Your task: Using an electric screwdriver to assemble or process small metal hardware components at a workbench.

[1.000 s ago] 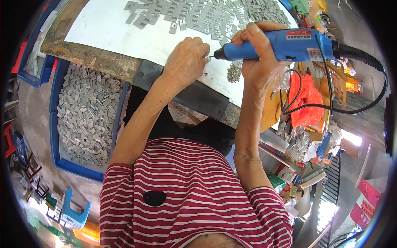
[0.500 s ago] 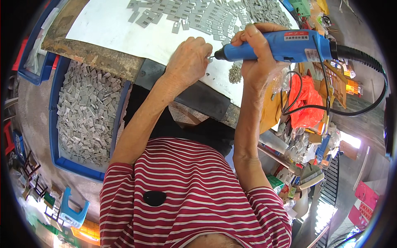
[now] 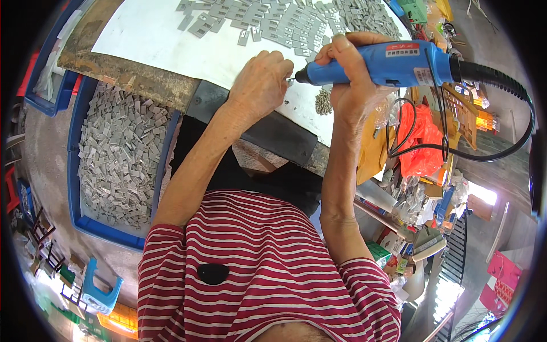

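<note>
My right hand (image 3: pixel 356 74) wraps round a blue electric screwdriver (image 3: pixel 393 62), held level with its black nose pointing left. The screwdriver's thin bit reaches to the fingertips of my left hand (image 3: pixel 259 82). Those fingers are pinched round a small grey metal piece (image 3: pixel 289 81), mostly hidden behind them, just over the white sheet (image 3: pixel 171 43). Beyond my hands, flat grey metal pieces (image 3: pixel 293 28) lie in rows on the sheet. A small pile of tiny screw-like parts (image 3: pixel 323 102) sits below the screwdriver's nose.
A blue tray (image 3: pixel 74 188) full of loose grey pieces stands left of my left forearm. The screwdriver's black cable (image 3: pixel 507 85) loops down on the right, past a red plastic bag (image 3: pixel 421 139). A dark pad (image 3: pixel 279 134) covers the table's near edge.
The rear of the screwdriver has shifted slightly left, and its hanging cord has swung a little. My left hand keeps its place with the small piece.
</note>
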### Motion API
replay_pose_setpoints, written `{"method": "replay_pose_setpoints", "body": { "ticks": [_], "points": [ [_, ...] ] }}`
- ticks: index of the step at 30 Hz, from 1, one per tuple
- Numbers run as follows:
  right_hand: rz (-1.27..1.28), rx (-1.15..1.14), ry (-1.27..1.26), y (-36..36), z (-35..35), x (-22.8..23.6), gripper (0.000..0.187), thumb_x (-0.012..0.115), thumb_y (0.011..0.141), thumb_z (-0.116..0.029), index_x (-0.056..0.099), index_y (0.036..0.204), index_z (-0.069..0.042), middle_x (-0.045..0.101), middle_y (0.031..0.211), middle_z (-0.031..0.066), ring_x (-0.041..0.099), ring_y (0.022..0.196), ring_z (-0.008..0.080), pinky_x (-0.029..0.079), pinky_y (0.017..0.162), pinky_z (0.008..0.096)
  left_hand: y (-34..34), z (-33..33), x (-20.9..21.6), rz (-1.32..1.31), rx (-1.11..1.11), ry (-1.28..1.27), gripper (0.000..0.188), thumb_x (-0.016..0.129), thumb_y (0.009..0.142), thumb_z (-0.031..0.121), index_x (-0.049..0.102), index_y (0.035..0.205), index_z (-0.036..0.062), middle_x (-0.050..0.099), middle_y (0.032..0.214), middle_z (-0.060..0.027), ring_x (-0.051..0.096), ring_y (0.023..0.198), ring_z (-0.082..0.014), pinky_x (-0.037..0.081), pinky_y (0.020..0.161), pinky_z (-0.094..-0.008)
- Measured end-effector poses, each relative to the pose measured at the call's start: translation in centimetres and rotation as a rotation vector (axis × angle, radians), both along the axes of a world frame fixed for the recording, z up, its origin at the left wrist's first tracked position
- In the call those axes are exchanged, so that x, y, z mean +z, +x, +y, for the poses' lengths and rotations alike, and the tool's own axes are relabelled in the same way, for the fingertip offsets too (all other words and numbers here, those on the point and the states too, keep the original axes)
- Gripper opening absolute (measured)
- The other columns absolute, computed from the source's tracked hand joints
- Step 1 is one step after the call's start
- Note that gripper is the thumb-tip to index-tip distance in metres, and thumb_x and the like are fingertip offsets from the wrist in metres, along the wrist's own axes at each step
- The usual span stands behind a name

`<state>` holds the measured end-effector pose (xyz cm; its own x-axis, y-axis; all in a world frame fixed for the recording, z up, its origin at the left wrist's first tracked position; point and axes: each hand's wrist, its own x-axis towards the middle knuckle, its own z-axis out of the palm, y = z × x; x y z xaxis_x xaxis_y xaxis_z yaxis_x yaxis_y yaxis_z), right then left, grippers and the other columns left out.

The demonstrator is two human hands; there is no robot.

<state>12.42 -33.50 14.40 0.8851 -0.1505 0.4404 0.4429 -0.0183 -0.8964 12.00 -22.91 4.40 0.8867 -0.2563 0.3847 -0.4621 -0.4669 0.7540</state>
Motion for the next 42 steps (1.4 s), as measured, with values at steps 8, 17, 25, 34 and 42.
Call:
{"method": "replay_pose_setpoints", "body": {
  "ticks": [8,17,25,34,42],
  "points": [
    [0.008,-0.004,0.002,-0.3,-0.4,-0.3,0.020,0.062,0.070,0.004,0.049,0.085,0.005,0.053,0.062,0.0140,0.057,0.050,0.0236,0.048,0.050,0.0334,-0.1,0.0,0.1,0.006,-0.011,0.019,0.017,0.063,0.065,-0.002,0.053,0.078,0.0031,0.051,0.076,-0.0083,0.050,0.077,-0.0271,0.042,0.070,-0.0365],
    [0.004,-0.004,0.022,-0.5,-0.7,-0.5,0.020,0.061,0.070,0.003,0.048,0.086,0.005,0.053,0.063,0.0139,0.056,0.051,0.0239,0.048,0.051,0.0334,-0.2,-0.1,0.4,-0.035,0.007,0.107,0.010,0.060,0.071,0.003,0.061,0.080,0.0073,0.053,0.075,-0.0069,0.053,0.076,-0.0247,0.044,0.069,-0.0353],
    [-0.014,-0.007,0.045,-0.9,-0.8,-0.3,0.021,0.061,0.070,0.004,0.048,0.087,0.005,0.053,0.062,0.0150,0.055,0.051,0.0243,0.048,0.053,0.0346,-0.2,-0.1,0.3,-0.018,-0.017,0.150,0.017,0.061,0.068,0.000,0.055,0.083,0.0070,0.050,0.080,-0.0075,0.050,0.079,-0.0263,0.042,0.073,-0.0362],
    [-0.040,0.035,0.164,-1.5,-1.4,-0.1,0.027,0.066,0.068,0.002,0.049,0.089,0.002,0.057,0.066,0.0104,0.060,0.053,0.0187,0.050,0.052,0.0292,-0.2,0.0,0.5,-0.005,-0.021,0.170,0.017,0.060,0.070,0.002,0.055,0.085,0.0064,0.050,0.080,-0.0077,0.050,0.080,-0.0256,0.042,0.074,-0.0359],
    [-0.066,0.018,0.192,-2.2,-1.6,0.6,0.024,0.060,0.071,0.002,0.047,0.090,0.003,0.054,0.064,0.0131,0.057,0.053,0.0230,0.049,0.056,0.0346,-0.1,0.2,0.2,-0.028,-0.045,0.122,0.017,0.060,0.070,0.003,0.053,0.085,0.0063,0.047,0.076,-0.0077,0.048,0.079,-0.0251,0.040,0.073,-0.0354]
  ]
}}
